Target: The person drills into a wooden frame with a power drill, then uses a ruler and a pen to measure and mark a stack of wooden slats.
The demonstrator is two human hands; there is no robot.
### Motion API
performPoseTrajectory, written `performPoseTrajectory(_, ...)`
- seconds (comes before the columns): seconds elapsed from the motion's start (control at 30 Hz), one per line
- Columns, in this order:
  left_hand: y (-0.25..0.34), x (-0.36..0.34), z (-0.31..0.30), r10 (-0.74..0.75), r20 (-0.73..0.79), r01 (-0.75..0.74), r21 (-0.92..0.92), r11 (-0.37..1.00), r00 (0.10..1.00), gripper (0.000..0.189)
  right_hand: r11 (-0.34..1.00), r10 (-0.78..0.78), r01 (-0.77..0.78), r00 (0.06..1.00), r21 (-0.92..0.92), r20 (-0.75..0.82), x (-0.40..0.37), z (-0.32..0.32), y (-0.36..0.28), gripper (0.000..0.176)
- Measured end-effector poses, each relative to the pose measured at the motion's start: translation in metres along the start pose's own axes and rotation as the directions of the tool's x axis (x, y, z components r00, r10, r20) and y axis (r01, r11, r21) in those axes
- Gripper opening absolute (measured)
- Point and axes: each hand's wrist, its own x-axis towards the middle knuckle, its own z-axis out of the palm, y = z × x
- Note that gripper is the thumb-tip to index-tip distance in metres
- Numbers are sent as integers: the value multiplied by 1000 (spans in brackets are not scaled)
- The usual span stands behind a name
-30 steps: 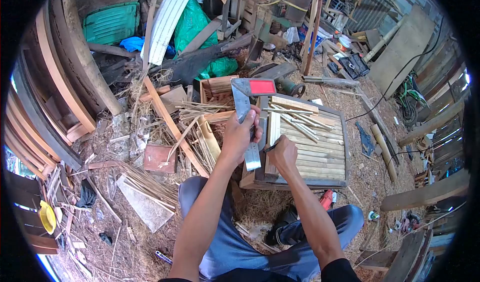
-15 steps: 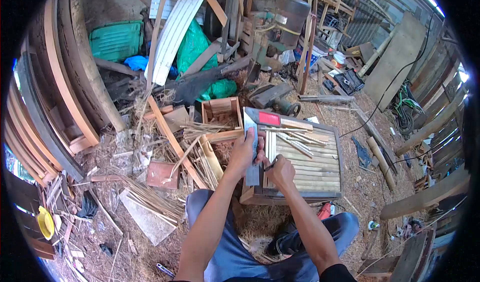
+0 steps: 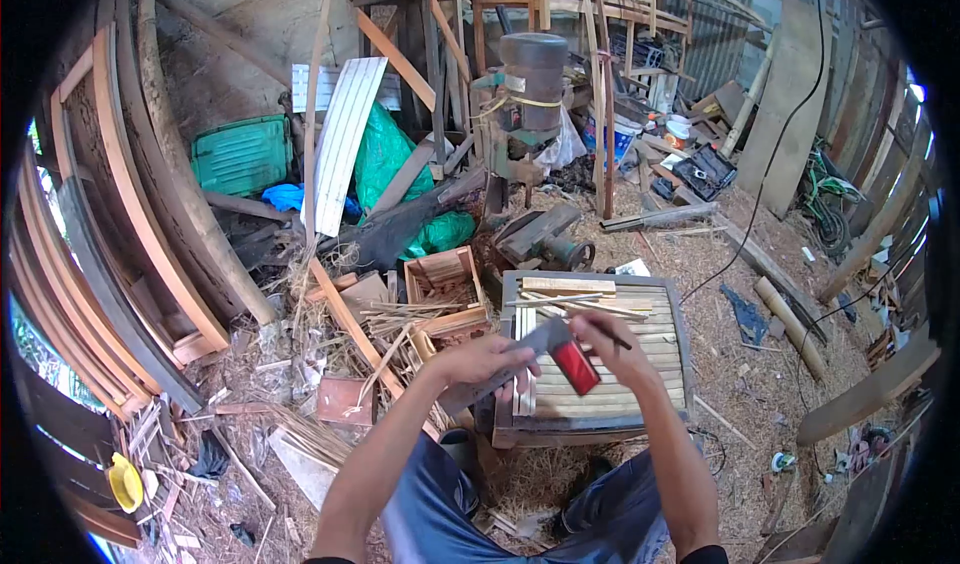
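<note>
Holding the square above the panel: left hand clasps blade, right hand clasps stock and pencil. Next, seat it flat.

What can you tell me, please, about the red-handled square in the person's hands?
The square has a grey metal blade and a red stock. It is held tilted above the near left part of the slatted wooden panel. The left hand holds the blade; the right hand, with a pencil, touches the stock end.
</note>
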Motion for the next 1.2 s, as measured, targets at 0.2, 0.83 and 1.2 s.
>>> performPoseTrajectory(0.2,24,26,-24,-32,-97,87,646,759,995,37,994,9,-14,999,108,46,-1,15,51,37)
performPoseTrajectory(0.83,-102,84,72,35,-983,-157,6,988,181,52,999,54,-52,970,14,-236,36,46,99,25)
performPoseTrajectory(1.2,-97,78,74,-238,-942,-152,-278,949,236,50,970,231,-242,945,-21,-233,31,54,93,24)
